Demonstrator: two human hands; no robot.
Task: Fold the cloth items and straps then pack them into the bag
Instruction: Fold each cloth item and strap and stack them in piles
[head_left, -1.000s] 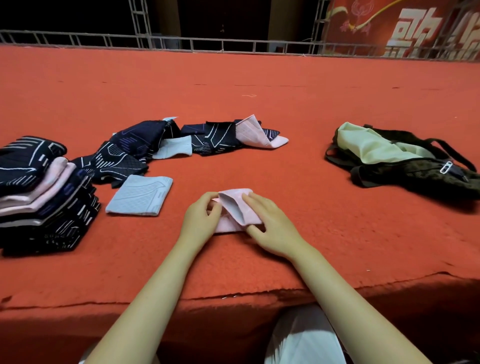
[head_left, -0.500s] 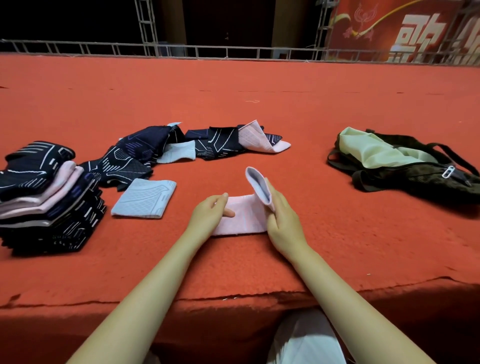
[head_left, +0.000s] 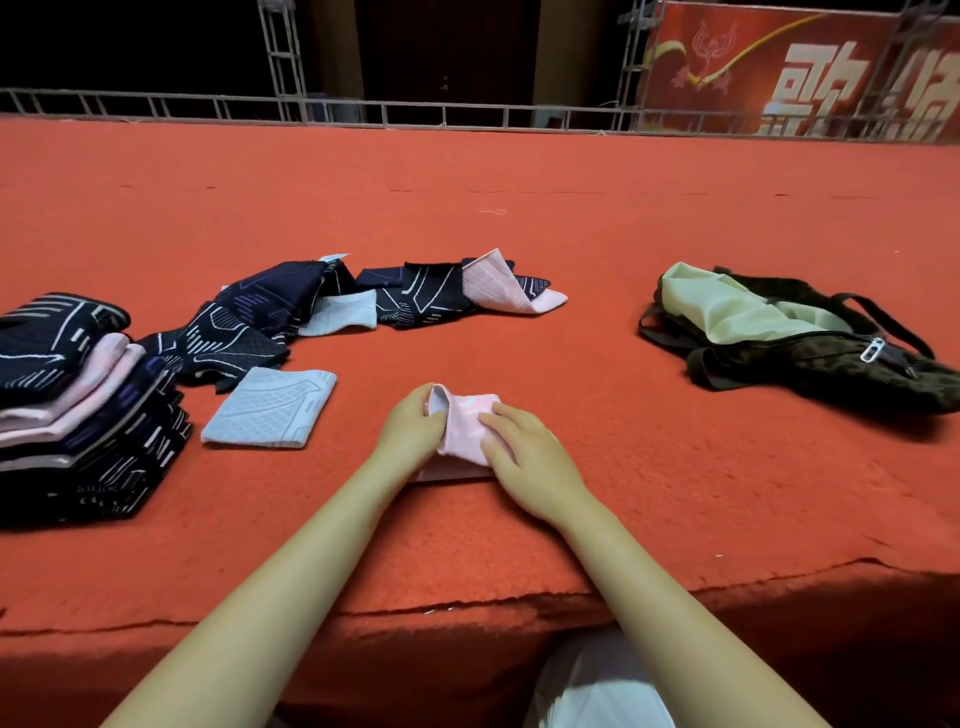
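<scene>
Carpet, orange-red, covers the whole work surface and drops over a front edge at 6 o'clock. Railing of grey metal runs along the far side at 12 o'clock, with a red banner bearing pale characters at 1 o'clock. Bag, dark with black straps and a pale green lining showing through its open top, lies on the carpet at 3 o'clock, well apart from the hands. Stack of folded cloths, navy with white lines and with pink layers between, sits at 9 o'clock. Heap of unfolded cloths, mostly navy with one pink piece at its right end, sprawls at 11 o'clock. Blue cloth, folded flat into a rectangle, lies just beside the stack at 9 o'clock of the hands. Pink cloth, the piece being folded, lies at the centre of the view between both hands, its upper layer raised off a flat layer touching the carpet. Left hand pinches the left edge of the pink cloth, fingers curled round the fold. Right hand rests on top of the pink cloth with fingers spread and nearly straight, pressing it down rather than grasping it.
</scene>
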